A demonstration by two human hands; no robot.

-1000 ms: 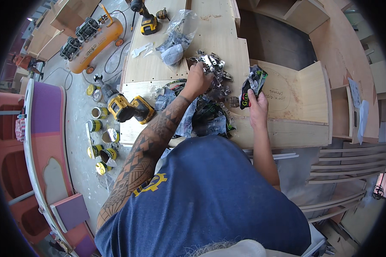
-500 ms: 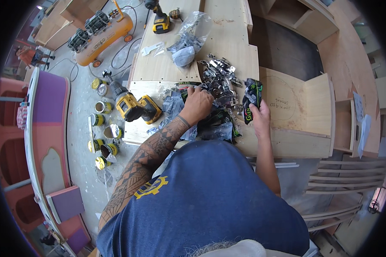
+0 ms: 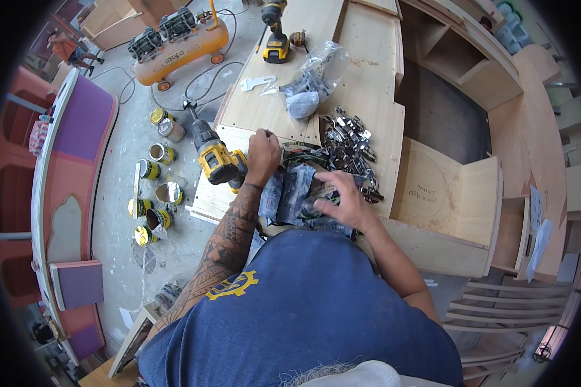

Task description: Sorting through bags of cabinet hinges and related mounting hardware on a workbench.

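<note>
My left hand (image 3: 263, 157) is curled closed over the pale wooden board (image 3: 229, 135), beside a yellow and black cordless drill (image 3: 216, 158). What its fingers hold, if anything, is hidden. Thumb and fingers apart, my right hand (image 3: 347, 201) hovers over or touches crumpled plastic packets (image 3: 295, 197) close to my body; I see nothing held in it. Just beyond the packets lies a dark wrapper with green marks (image 3: 305, 153). A heap of shiny metal cabinet hinges (image 3: 350, 142) spreads to the right of it.
Farther up the board are a clear bag of small parts (image 3: 303, 90), a white flat plastic piece (image 3: 258, 82) and a second cordless driver (image 3: 275, 48). Open cans (image 3: 162, 153) and an orange air compressor (image 3: 184, 58) stand on the left floor. An open wooden cabinet (image 3: 445, 193) lies at right.
My right hand has let go of the black and green packet and moved left over the plastic packets. My left hand has shifted left, off the packets toward the drill. The whole view has shifted.
</note>
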